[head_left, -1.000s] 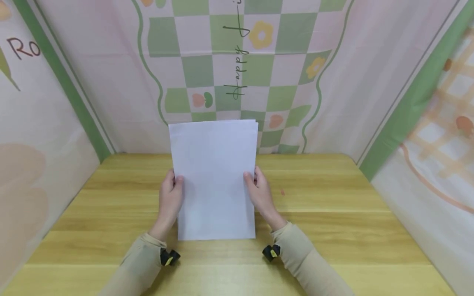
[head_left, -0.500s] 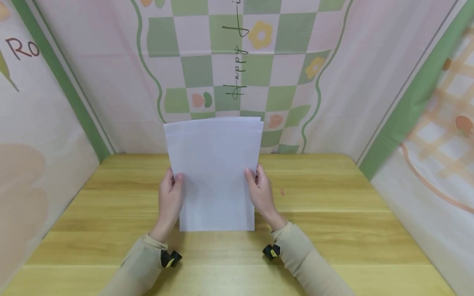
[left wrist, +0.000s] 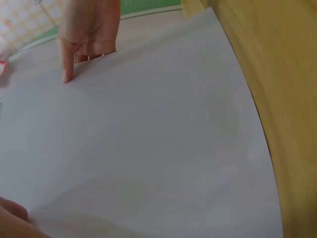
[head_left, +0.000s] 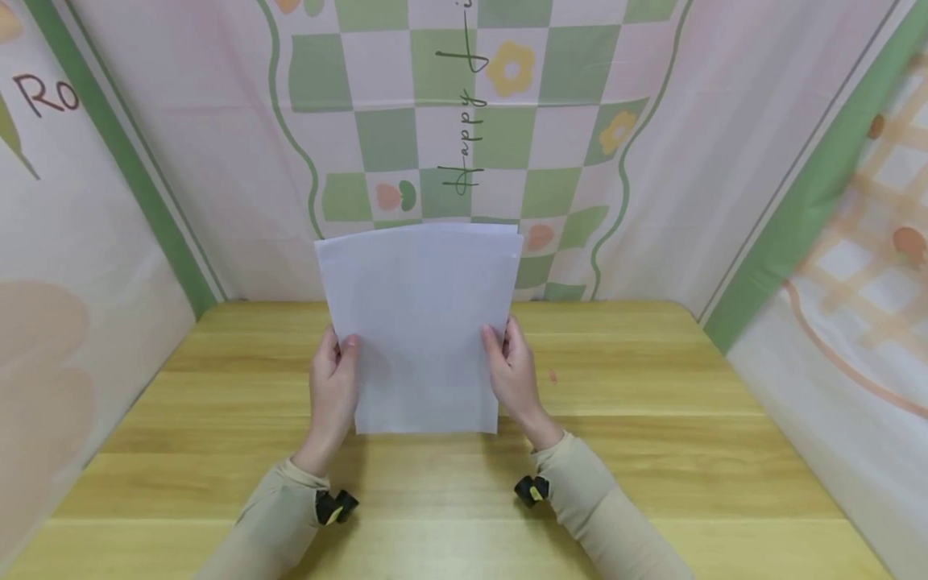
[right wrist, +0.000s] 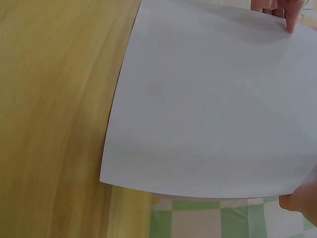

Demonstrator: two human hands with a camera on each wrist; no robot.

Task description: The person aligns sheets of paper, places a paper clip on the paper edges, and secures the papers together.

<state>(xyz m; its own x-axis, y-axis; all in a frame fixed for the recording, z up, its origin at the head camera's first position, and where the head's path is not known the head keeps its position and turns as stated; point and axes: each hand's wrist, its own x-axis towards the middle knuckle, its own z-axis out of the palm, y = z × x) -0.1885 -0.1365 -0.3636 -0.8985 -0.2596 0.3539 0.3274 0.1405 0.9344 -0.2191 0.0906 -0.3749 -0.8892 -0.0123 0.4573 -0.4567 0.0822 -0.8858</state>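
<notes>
Several blank white sheets of paper (head_left: pixel 424 338) are held up together, their top corners slightly out of line with one another. My left hand (head_left: pixel 333 395) grips the left edge, its thumb on the front face and its fingers behind. On the opposite edge my right hand (head_left: pixel 516 379) holds the sheets in the same way. In the left wrist view, the paper (left wrist: pixel 163 134) fills most of the picture and bows a little. The right wrist view has the paper (right wrist: pixel 208 104) with its lower edge free of the table. What the fingers do behind the sheets is hidden.
A wooden table (head_left: pixel 652 467) lies under the paper and forearms. Behind it hangs a patterned curtain (head_left: pixel 500 137) with green and white checks, with more printed cloth (head_left: pixel 863 242) at both sides. A small reddish mark (head_left: pixel 553 376) is on the table to the right.
The paper's lower edge has moved up and away from me, and its top has spread wider, with the back sheets showing more. Both hands have shifted slightly upward, keeping their grip.
</notes>
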